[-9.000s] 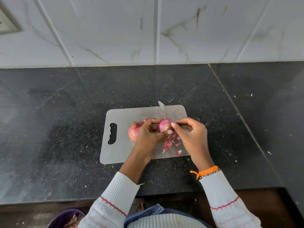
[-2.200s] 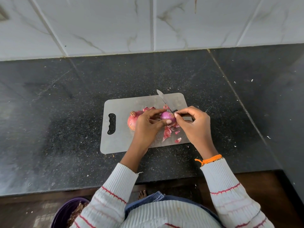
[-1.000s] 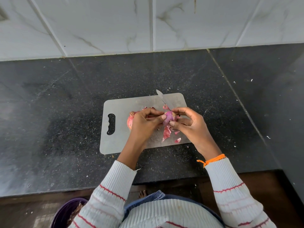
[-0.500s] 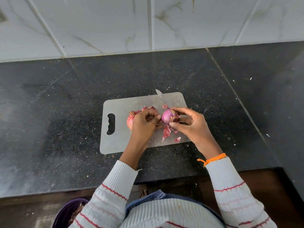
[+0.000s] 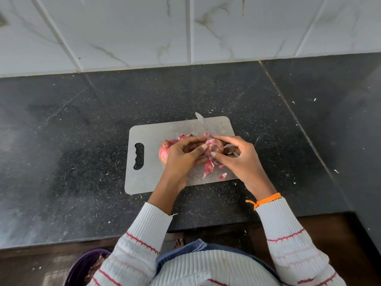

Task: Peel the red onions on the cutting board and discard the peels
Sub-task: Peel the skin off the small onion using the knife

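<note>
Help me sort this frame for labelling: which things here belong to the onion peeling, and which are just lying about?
Part of the job:
- onion being peeled, held by left hand and right hand
- unpeeled onion
- loose peels
- cutting board
- knife
- purple bin holding peels

Just there:
- black countertop
- tiled wall

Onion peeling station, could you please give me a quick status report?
Left hand and right hand both grip the half-peeled onion. Unpeeled onion waits on the board. Loose peels underneath; nothing blocking.
</note>
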Available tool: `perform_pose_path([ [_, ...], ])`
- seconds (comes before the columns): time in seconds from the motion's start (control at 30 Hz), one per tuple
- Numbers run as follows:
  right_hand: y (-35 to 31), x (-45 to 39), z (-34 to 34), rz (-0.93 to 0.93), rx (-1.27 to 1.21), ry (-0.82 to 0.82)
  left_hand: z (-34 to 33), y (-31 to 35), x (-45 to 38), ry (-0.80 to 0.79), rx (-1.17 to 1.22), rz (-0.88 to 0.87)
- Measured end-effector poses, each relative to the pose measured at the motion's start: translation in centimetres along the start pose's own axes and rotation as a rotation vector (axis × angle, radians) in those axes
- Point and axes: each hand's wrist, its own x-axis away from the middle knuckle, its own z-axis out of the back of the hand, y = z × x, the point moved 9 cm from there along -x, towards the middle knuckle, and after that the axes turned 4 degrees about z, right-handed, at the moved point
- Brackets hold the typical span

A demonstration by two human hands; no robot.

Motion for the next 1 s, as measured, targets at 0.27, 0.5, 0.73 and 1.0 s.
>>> perform_pose_path([
  [0.27,0.6,-0.3,0.1,-0.015,0.027,-0.016,0.0,1.3,-0.5,0.034,-0.326,-0.189],
  [0.5,0.9,-0.4,0.1,-0.04,0.052,-0.035,0.1,0.9,-0.8,0.042,-0.317,-0.138],
  [0.73,1.9,-0.5,-0.5,-0.069,0.014,-0.113,1.2,-0.1,-1.0,0.125,-0.19,-0.041],
  [1.0,3.0,-0.1,0.0,-0.186,-0.318,-0.056,0.8,-0.3,-0.6,0.122,-0.068,0.015],
])
